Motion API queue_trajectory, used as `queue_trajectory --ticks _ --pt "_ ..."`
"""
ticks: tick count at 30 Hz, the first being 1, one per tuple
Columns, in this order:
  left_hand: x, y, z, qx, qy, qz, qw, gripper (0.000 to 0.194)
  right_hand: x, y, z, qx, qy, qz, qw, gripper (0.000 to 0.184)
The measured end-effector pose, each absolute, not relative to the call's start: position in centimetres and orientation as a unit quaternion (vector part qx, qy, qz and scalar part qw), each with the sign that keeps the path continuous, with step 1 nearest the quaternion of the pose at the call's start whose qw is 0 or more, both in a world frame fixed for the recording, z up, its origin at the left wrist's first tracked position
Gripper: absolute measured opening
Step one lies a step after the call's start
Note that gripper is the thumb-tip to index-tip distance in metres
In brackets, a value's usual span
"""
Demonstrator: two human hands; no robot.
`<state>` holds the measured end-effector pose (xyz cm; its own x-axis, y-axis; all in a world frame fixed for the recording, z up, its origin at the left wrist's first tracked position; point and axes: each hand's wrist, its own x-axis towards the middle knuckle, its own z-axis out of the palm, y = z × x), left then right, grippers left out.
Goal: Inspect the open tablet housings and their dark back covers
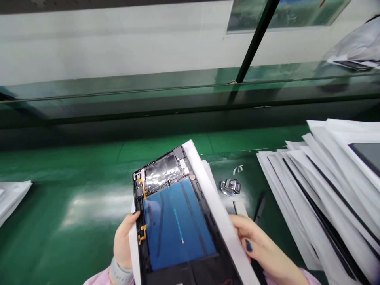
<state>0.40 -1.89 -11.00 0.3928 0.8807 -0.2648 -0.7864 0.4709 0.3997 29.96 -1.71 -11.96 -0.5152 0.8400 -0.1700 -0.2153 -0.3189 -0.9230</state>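
An opened tablet (pixel 181 221) faces up in front of me, its inner side showing a large blue sheet, a shiny black board cover and orange flex cables. Beneath it lies a white sheet (pixel 224 225) that sticks out along the right side. My left hand (pixel 124 237) grips the left edges of tablet and sheet, thumb on the black frame. On the right, my right hand (pixel 252 241) pinches the white sheet's edge, its thumb on top and fingers partly hidden. The tablet's lower end is cut off by the frame.
A tall pile of tablet panels in white sleeves (pixel 291 198) fills the right side. Just beyond my right hand are a small metallic device (pixel 230 187), a curled strip (pixel 238 169) and a black pen-like tool (pixel 260 206). White sleeves (pixel 13 198) lie on the green table (pixel 89 209) at far left.
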Motion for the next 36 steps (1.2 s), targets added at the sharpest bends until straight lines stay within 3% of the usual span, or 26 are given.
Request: queue_trajectory --ticks 6,12,22,28,30,34,36 --pt "0.9 -2.4 -11.1 0.103 0.255 0.463 0.843 0.014 29.5 -1.2 -10.4 -0.409 -0.429 0.718 0.364 0.035" --pt "0.1 -3.1 -11.9 0.071 0.338 0.422 0.838 0.010 28.5 -0.8 -10.5 -0.387 -0.437 0.716 0.382 0.025" --pt "0.9 -3.2 -11.5 0.073 0.358 0.394 0.843 0.008 28.5 -1.3 -11.5 -0.382 -0.415 0.705 0.430 0.053" --pt "0.5 -2.9 -12.3 0.104 0.336 0.383 0.854 0.015 28.2 -0.2 -11.3 -0.389 -0.432 0.680 0.447 0.045" --pt "0.7 -2.3 -12.3 0.156 0.406 0.435 0.789 0.023 28.2 0.3 -11.6 -0.416 -0.443 0.655 0.449 0.043" --pt "1.2 -0.8 -12.1 0.358 0.606 0.476 0.527 0.045 28.2 1.0 -12.4 -0.471 -0.463 0.604 0.445 0.037" --pt "1.4 0.0 -12.1 0.399 0.617 0.465 0.493 0.051 28.0 1.1 -12.7 -0.484 -0.468 0.591 0.445 0.036"
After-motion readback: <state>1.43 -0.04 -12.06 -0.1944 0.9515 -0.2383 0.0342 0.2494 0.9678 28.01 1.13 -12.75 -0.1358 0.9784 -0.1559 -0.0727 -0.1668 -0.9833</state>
